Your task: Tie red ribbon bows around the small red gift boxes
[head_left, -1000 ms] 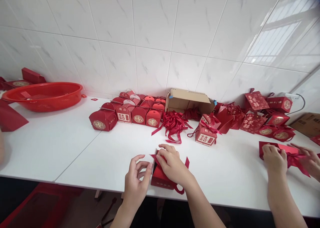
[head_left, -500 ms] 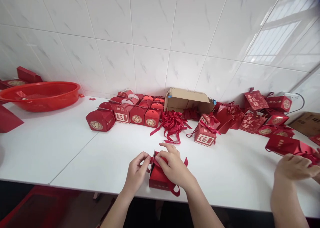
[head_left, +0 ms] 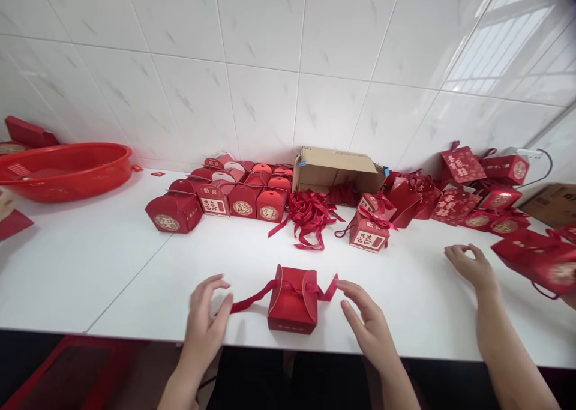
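A small red gift box [head_left: 291, 300] stands near the front edge of the white counter [head_left: 112, 266], with a red ribbon [head_left: 252, 297] threaded through its top flaps and trailing out both sides. My left hand [head_left: 204, 321] is to the left of the box, its fingers curled at the left ribbon end. My right hand [head_left: 366, 325] lies to the right, fingers stretched out and apart, its tips close to the right ribbon end. Neither hand touches the box itself.
Finished red boxes [head_left: 216, 197] line the back wall beside an open cardboard carton [head_left: 335, 168] and a heap of loose ribbons [head_left: 310, 215]. A red basin [head_left: 63, 170] sits far left. Another person's hand [head_left: 470, 266] and more red boxes [head_left: 486, 200] are at the right.
Both my hands have come off the box top and pulled apart sideways, drawing the ribbon out to left and right. The other person's hand has let go of its box and moved left.
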A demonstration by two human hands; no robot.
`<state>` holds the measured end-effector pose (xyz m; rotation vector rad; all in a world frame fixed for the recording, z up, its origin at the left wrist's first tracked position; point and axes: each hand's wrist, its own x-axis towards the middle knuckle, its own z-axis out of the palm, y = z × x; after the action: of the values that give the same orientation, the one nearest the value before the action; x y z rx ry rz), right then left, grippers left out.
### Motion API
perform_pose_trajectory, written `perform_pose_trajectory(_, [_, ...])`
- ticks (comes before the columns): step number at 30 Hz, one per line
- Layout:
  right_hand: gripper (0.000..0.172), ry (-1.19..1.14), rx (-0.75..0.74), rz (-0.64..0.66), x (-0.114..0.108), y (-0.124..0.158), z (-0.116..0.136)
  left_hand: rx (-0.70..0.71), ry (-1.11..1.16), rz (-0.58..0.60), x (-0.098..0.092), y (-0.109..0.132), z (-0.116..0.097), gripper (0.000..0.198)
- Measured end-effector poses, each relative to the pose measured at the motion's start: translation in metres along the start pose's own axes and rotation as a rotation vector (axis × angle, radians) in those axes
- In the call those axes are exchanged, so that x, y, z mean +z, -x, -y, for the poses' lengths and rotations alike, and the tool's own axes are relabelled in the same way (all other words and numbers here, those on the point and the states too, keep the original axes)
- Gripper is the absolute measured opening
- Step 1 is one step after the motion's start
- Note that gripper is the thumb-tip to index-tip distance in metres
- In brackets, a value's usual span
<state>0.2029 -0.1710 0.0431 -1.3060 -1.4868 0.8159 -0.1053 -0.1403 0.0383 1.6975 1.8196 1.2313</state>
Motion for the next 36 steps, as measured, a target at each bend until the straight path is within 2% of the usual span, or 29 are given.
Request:
perform_pose_trajectory(2, [0.030, 0.009, -0.019, 0.032, 0.012, -0.008, 0.006, -0.010, 0.231, 0.174, 0.016, -0.005, -0.028, 0.026])
perform_pose_trajectory(5, [0.031, -0.010, -0.018, 0.078, 0.029, -0.021, 0.012, -0.057, 0.410, 0.368, 0.036, -0.014, -0.056, 0.030])
perform_pose_trajectory(9, [0.032, 0.035, 0.053, 0.049, 0.040, -0.026, 0.007, -0.158, 0.510, 0.515, 0.040, -0.021, -0.062, 0.038])
perform_pose_trajectory(12, [0.028, -0.020, 0.091, 0.058, 0.037, -0.025, 0.001, -0.184, 0.508, 0.548, 0.031, -0.023, -0.060, 0.042])
perform_pose_trajectory(17, [0.019, 0.024, -0.054, 0.059, 0.023, -0.028, 0.009, -0.117, 0.469, 0.573, 0.014, -0.027, -0.069, 0.036])
perform_pose_trajectory(21, [0.027, 0.019, -0.074, 0.084, 0.013, -0.034, 0.022, -0.126, 0.411, 0.572, 0.007, -0.032, -0.074, 0.031])
perform_pose_trajectory(25, [0.036, -0.137, 0.091, 0.140, 0.008, -0.040, 0.031, -0.087, 0.413, 0.568, 0.007, -0.036, -0.073, 0.032])
perform_pose_trajectory(30, [0.037, -0.285, 0.334, 0.191, 0.009, -0.048, 0.030, -0.175, 0.466, 0.556, 0.017, -0.034, -0.068, 0.038])
perform_pose_trajectory(36, [0.036, -0.334, 0.387, 0.258, 0.012, -0.047, 0.014, -0.264, 0.500, 0.557, 0.024, -0.030, -0.055, 0.038])
